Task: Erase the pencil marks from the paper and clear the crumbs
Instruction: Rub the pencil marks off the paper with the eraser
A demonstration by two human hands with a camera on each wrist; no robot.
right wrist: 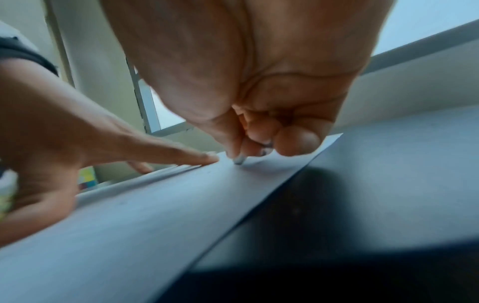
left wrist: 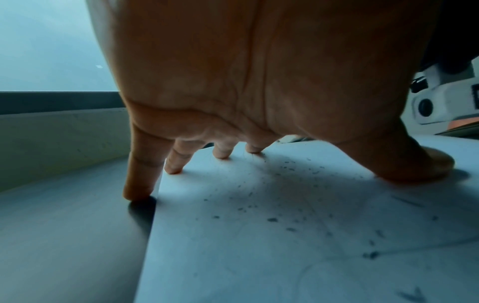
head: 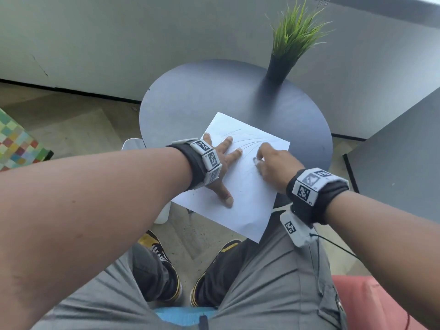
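A white sheet of paper (head: 247, 191) lies on a round dark table (head: 190, 103), its near corner hanging over the edge. Curved pencil lines (head: 247, 141) show near its far side. My left hand (head: 221, 163) presses flat on the paper with fingers spread; the little finger (left wrist: 140, 184) touches the table beside the sheet. My right hand (head: 269, 163) pinches a small eraser (head: 258, 163) whose greyed tip (right wrist: 238, 161) touches the paper. Dark eraser crumbs (left wrist: 272, 219) are scattered on the paper (left wrist: 259, 246) under my left palm.
A dark vase of green grass (head: 285, 55) stands at the table's far right. A grey surface (head: 404, 163) lies to the right, and a white stool (head: 133, 144) sits at the table's left. My knees and shoes (head: 162, 265) are below the table edge.
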